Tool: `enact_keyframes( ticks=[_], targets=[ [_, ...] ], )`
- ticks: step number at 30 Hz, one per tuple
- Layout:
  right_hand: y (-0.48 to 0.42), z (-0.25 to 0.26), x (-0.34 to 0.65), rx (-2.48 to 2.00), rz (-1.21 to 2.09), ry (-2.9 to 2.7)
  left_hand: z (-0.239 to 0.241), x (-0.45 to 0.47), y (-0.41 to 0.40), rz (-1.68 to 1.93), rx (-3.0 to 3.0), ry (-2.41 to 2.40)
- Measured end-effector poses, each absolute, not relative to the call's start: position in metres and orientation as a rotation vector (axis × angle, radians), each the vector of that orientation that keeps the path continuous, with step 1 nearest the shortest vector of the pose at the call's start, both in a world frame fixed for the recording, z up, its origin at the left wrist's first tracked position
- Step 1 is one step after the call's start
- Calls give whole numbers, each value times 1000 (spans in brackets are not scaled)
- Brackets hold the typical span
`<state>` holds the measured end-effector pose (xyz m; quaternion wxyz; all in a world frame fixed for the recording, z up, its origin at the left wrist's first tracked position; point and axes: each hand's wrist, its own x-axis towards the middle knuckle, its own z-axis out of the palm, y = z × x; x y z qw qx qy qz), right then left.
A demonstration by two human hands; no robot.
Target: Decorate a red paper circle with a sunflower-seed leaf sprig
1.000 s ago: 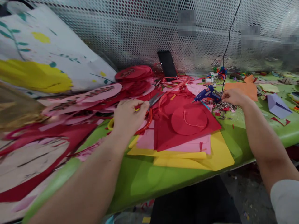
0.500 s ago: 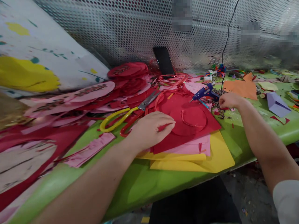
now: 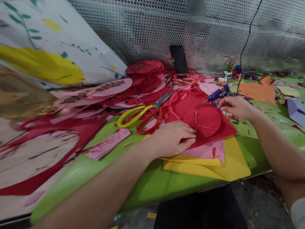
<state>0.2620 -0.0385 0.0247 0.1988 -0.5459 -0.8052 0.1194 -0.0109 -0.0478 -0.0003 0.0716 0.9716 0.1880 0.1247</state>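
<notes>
Perforated metal wall closes off the far side of a green table, and a dark phone leans upright against it. A white patterned cloth hangs at the far left, and below it a heap of pink and red cutouts spreads across the left half of the table. Scissors with one yellow and one red handle lie shut between that heap and a red sheet, their blades pointing toward the phone. The red sheet tops a stack near the table's front edge, over a pink sheet and yellow sheets, and a red disc lies flat on it with a thin curl of red trim across it. A blue glue gun rests just beyond the red sheet, with a black cord running up the wall behind it. An orange sheet and a purple piece lie further right among small scraps. The left hand lies palm down and open, fingers stretched flat on the near left edge of the red sheet, gripping nothing. The right hand hovers at the sheet's far right edge just beside the glue gun, fingers loosely curled with the tips pointing at the disc; whether they pinch anything cannot be told.
</notes>
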Motion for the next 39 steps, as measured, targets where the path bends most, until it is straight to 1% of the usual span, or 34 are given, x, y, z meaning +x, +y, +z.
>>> enact_keyframes(
  ticks=[5, 12, 18, 30, 33, 35, 39],
  targets=[
    [-47, 17, 232, -1314, 359, -2210, 2, -11, -50, 448, 2788, 518],
    [-57, 14, 215, -1114, 340, -2199, -1, -2, -50, 961, 2529, 919],
    [-61, 9, 208, -1015, 307, -2250, -6, 2, -48, 1049, 2586, 924],
    [-65, 4, 201, -921, 285, -2278, -6, 1, -52, 1142, 2765, 851],
    [-62, 4, 204, -1023, 273, -2259, -7, -3, -47, 1148, 2794, 931],
    [-57, 5, 209, -1176, 245, -2263, -8, -6, -42, 1095, 2833, 1028],
    [-49, 5, 218, -1388, 141, -2476, -16, -9, -31, 804, 2975, 1130]
  ],
)
